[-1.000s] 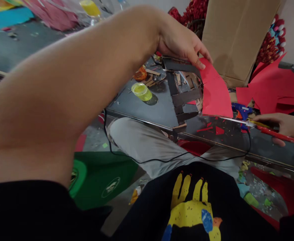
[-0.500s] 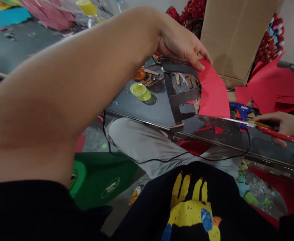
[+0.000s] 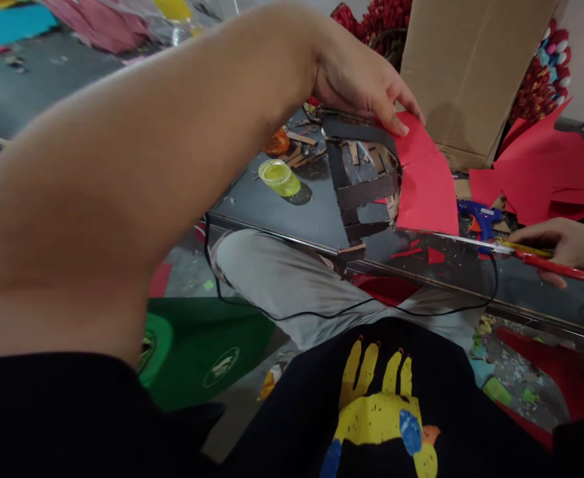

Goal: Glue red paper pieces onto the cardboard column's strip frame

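My left hand (image 3: 371,83) reaches across and pinches the top end of a curved piece of red paper (image 3: 426,182). This paper lies against the rounded edge of a black cardboard frame (image 3: 364,192) with open gaps between its bars. In my right hand (image 3: 565,249) is a pair of scissors (image 3: 535,257) with red and yellow handles. Its blades lie along the lower edge of the red paper, and I cannot tell whether they are apart. A blue glue gun (image 3: 482,218) lies just behind the scissors.
An open tub of yellow stuff (image 3: 279,178) stands left of the frame, near cardboard scraps (image 3: 299,149). At the back leans a large cardboard sheet (image 3: 471,73), with more red paper (image 3: 541,169) on the right. A black cord (image 3: 296,318) crosses over my lap. Below left is a green bin (image 3: 207,345).
Almost nothing differs. The view has shifted very slightly, while both hands, the red paper and the scissors keep the same places relative to each other.
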